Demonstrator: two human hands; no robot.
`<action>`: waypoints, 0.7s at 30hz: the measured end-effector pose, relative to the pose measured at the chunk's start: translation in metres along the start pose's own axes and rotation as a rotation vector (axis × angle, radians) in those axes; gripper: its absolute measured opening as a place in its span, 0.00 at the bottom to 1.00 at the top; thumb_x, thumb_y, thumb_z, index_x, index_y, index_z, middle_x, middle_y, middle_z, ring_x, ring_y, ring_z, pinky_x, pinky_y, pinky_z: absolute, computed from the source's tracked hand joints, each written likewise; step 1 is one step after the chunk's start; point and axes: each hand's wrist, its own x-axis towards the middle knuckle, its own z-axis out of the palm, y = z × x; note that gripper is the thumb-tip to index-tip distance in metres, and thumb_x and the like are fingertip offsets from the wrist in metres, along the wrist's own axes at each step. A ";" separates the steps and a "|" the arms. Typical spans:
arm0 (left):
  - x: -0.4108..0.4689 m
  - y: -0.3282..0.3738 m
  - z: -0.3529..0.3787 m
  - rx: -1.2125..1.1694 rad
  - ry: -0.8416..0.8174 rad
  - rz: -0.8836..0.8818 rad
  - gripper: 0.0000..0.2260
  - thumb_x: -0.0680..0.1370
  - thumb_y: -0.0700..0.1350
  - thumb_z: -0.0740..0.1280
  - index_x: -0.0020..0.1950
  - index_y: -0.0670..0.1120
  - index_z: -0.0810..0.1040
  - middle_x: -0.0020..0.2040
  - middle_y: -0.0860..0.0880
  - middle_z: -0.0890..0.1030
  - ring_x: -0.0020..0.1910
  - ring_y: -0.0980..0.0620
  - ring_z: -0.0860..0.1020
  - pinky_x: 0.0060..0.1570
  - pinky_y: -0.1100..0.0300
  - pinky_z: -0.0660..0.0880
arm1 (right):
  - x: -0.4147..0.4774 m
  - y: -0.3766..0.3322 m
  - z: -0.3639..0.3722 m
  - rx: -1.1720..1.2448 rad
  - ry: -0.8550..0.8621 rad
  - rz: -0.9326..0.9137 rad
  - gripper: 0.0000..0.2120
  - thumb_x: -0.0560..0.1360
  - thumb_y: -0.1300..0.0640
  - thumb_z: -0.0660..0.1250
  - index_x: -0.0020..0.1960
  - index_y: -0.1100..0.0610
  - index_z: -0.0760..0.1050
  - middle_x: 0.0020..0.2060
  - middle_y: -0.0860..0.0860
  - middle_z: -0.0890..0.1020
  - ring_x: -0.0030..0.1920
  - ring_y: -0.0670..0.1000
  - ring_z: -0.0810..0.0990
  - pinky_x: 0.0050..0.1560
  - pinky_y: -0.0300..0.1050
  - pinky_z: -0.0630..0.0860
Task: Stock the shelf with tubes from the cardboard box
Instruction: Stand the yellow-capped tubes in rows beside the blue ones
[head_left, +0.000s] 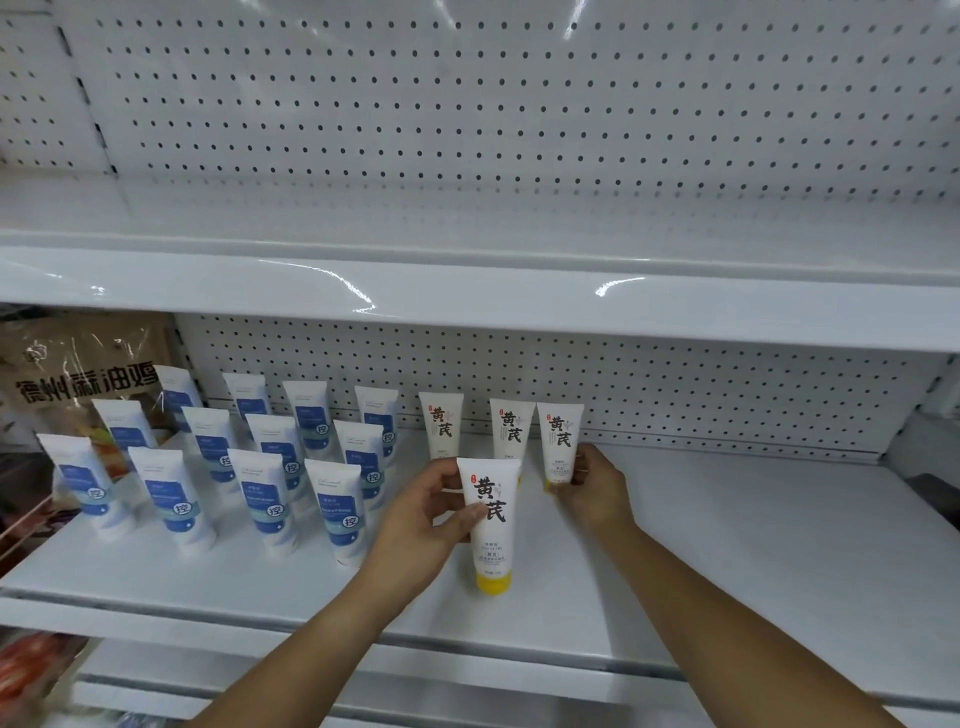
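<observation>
Tube: you are holding the front tube (488, 525) upright, cap down, just ahead of the back row.
Left grip (431, 512): gripping that tube from its left side.
Right grip (589, 486): pinching the back-row tube (560, 441).
Shelf (753, 545): lying flat and white to your right, with the blue tubes (270, 493) standing on your left.

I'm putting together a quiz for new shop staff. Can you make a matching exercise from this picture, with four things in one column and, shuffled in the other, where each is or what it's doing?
Column one
1. left hand
2. right hand
3. blue-label tubes
4. brown bag

Column two
A. stand in rows on the left part of the shelf
B. grips the front yellow-capped tube
C. far left, behind the tubes
D. holds the rightmost back-row tube

Pairs: 1-B, 2-D, 3-A, 4-C
</observation>
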 end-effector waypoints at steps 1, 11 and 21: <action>0.000 0.000 0.000 -0.002 -0.001 0.003 0.15 0.76 0.34 0.70 0.57 0.50 0.76 0.52 0.52 0.84 0.52 0.53 0.82 0.47 0.52 0.83 | -0.001 -0.001 0.001 -0.001 0.001 0.001 0.23 0.65 0.63 0.78 0.56 0.50 0.76 0.45 0.43 0.83 0.49 0.47 0.82 0.53 0.43 0.79; -0.001 -0.001 0.004 -0.023 -0.012 0.024 0.15 0.75 0.33 0.70 0.57 0.50 0.77 0.52 0.51 0.84 0.51 0.51 0.82 0.47 0.50 0.83 | -0.004 -0.002 -0.001 0.004 -0.016 0.019 0.24 0.66 0.61 0.79 0.59 0.52 0.75 0.47 0.45 0.82 0.48 0.47 0.82 0.51 0.39 0.76; 0.006 0.001 0.016 -0.007 -0.047 0.040 0.15 0.75 0.34 0.70 0.56 0.50 0.77 0.52 0.52 0.84 0.51 0.51 0.82 0.47 0.50 0.82 | -0.013 0.000 -0.007 0.040 -0.061 0.022 0.23 0.67 0.59 0.78 0.60 0.51 0.77 0.53 0.45 0.83 0.54 0.46 0.82 0.57 0.39 0.77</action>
